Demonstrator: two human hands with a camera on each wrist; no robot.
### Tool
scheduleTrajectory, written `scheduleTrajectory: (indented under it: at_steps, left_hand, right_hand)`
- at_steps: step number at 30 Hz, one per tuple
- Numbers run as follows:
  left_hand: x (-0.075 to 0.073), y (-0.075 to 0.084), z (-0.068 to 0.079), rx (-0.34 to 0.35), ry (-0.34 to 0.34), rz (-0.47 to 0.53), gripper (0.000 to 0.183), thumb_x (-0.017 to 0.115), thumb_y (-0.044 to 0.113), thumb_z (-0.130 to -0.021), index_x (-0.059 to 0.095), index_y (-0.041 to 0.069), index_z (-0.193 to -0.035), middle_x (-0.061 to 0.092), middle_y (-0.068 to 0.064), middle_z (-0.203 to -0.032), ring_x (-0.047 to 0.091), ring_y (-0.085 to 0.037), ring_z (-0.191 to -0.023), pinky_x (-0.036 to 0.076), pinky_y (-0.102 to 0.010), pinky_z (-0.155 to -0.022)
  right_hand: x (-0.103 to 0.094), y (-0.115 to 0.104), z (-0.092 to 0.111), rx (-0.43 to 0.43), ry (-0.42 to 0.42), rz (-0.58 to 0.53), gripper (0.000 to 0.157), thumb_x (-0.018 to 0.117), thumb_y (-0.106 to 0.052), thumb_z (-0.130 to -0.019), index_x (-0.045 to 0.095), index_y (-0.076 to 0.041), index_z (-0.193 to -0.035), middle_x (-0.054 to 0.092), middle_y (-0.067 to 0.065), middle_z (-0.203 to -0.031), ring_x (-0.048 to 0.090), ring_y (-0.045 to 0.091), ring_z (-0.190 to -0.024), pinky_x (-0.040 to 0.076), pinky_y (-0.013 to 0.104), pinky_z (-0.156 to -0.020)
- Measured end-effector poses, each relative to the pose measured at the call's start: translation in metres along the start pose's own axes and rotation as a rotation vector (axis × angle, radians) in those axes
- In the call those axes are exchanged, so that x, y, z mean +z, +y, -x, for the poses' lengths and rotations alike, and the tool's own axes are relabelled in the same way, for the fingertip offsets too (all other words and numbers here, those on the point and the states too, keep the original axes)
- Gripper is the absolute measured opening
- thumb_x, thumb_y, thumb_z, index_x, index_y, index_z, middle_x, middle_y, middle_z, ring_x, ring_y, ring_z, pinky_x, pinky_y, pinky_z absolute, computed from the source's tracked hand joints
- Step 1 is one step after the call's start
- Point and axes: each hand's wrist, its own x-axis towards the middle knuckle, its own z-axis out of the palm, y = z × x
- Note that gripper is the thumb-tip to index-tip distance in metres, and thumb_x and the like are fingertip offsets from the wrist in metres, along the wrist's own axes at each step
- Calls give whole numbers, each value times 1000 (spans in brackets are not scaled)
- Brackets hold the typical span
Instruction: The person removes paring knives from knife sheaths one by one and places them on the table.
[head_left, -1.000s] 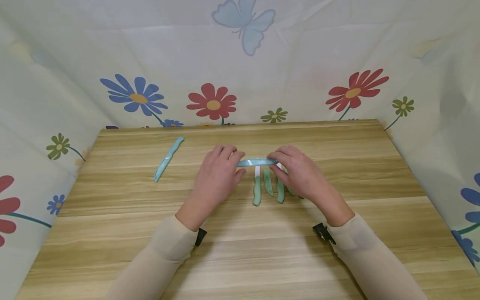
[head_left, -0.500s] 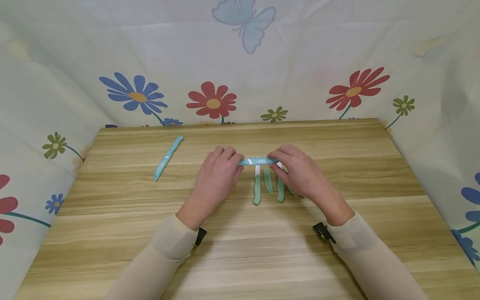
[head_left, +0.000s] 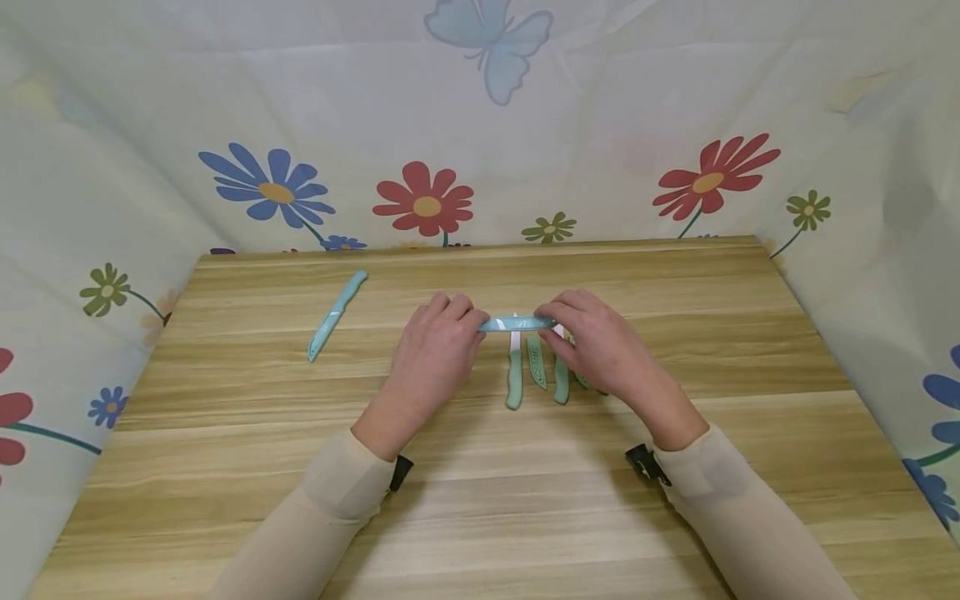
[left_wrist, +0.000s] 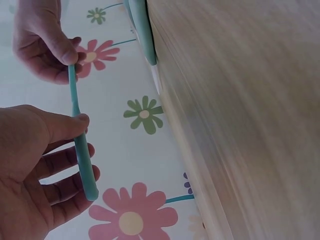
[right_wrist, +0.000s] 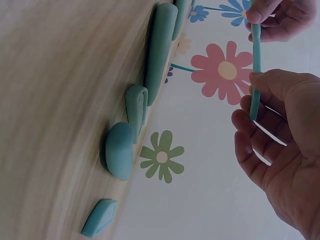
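Both hands hold a light blue sheathed paring knife (head_left: 517, 323) level above the table. My left hand (head_left: 438, 350) grips its handle (left_wrist: 86, 160), thumb on one side and fingers on the other. At the opposite end, my right hand (head_left: 603, 346) pinches the blue sheath (right_wrist: 256, 95). A strip of white blade shows between handle and sheath in the head view. Below the hands lie two green-handled paring knives, one (head_left: 514, 379) left of the other (head_left: 562, 382), with a green sheath (head_left: 536, 363) between them. My right hand partly hides another green sheath (head_left: 580, 377).
A second light blue sheathed knife (head_left: 337, 317) lies slanted at the table's back left. The wood-grain table (head_left: 480, 517) meets a flower-printed curtain (head_left: 615, 108) at its back and sides. More green pieces, partly hidden, lie under my right hand.
My left thumb has moved in against the knife handle, closing the gap seen a second ago. My right hand stays in about the same place, and the things on the table have not moved.
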Motion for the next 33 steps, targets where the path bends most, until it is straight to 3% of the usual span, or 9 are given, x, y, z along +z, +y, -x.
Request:
scheduleTrajectory:
  at_steps: [5,9,14,18,33]
  left_hand:
    - [2,0,0,4,-9,-9,19,82,16,-95,80,9,-113,68,-4,-100,56,-23,-90,50,-31,-74]
    - [4,0,0,10,-11,-17,20,83,16,-94,80,9,-113,67,-5,-99,55,-23,-89,49,-31,-72]
    - [5,1,1,19,-3,-39,21,85,16,-93,80,8,-112,66,-5,-97,55,-24,-87,49,-31,-70]
    - [4,2,1,30,10,-57,21,87,16,-91,80,8,-110,65,-6,-95,55,-24,-85,49,-32,-68]
    - [6,3,2,27,-1,-50,20,86,17,-92,80,8,-108,64,-6,-94,55,-24,-84,49,-31,-68]
  right_hand:
    - [-1,0,0,18,-31,10,26,83,-12,-95,76,-3,-118,72,8,-112,67,27,-105,59,41,-90]
    - [-2,-3,-2,31,-69,61,43,84,-17,-94,70,-3,-132,70,10,-123,65,30,-114,56,45,-97]
    - [0,-12,-9,-42,-86,147,59,86,-23,-92,62,-4,-142,66,13,-131,62,34,-122,52,48,-103]
    - [4,-21,-15,-83,-84,180,56,87,-25,-92,65,-4,-140,66,12,-130,62,33,-120,54,45,-98]
    - [11,-24,-18,-79,-101,189,29,83,-16,-95,76,-4,-121,69,8,-111,61,25,-99,54,36,-87]
